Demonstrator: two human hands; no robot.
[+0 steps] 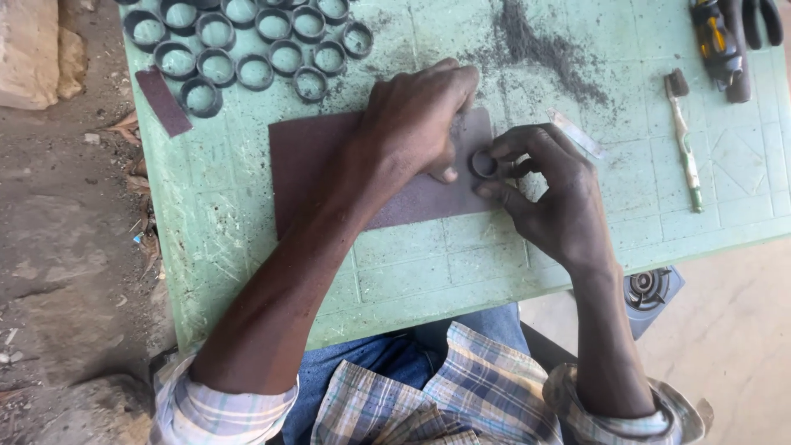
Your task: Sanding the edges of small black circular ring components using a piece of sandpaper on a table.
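A brown sheet of sandpaper (313, 165) lies flat on the pale green mat (428, 264). My left hand (416, 119) presses down on the sheet's right half, fingers curled. My right hand (548, 194) grips a small dark ring (484, 163) between thumb and fingertips, flat against the sandpaper's right edge. The two hands nearly touch at the ring.
Several dark rings (255, 41) are clustered at the mat's far left, beside a sandpaper strip (162, 100). Dark filings (535, 45) are scattered at the back. A small brush (684, 140) and black-and-yellow tools (725, 41) lie at the right. Below the mat's right edge is a grey burner-like part (651, 288).
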